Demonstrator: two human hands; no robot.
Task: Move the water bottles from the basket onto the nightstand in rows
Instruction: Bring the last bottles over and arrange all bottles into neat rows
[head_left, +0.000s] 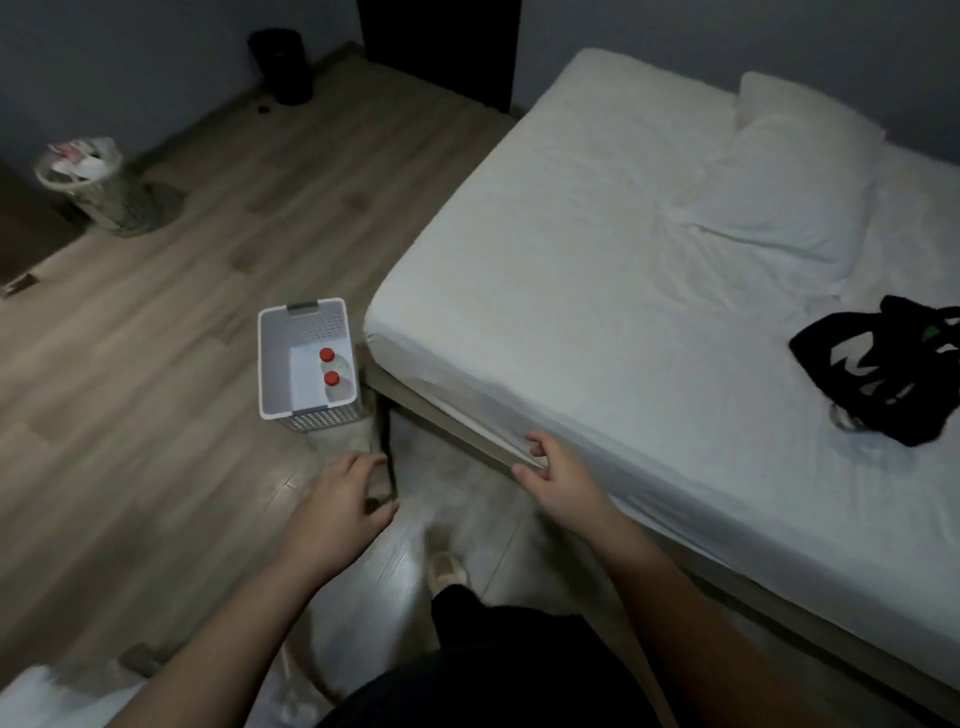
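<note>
White plastic formed the basket (271, 364), which stood on the wooden floor (156, 364) just beside the corner of the bed (623, 312), with two red-capped water bottles (332, 379) upright against its right-hand wall. The left hand (337, 501) hung near the basket, its grip loosely curled and holding nothing. The right hand (558, 475) hovered by the bed's edge, its grip relaxed, spread and likewise empty.

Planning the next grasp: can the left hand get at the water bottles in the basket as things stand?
Probably yes. The left hand is empty and just short of the open-topped basket. Both red-capped water bottles stand upright inside with nothing over them. A forward reach is needed.
</note>
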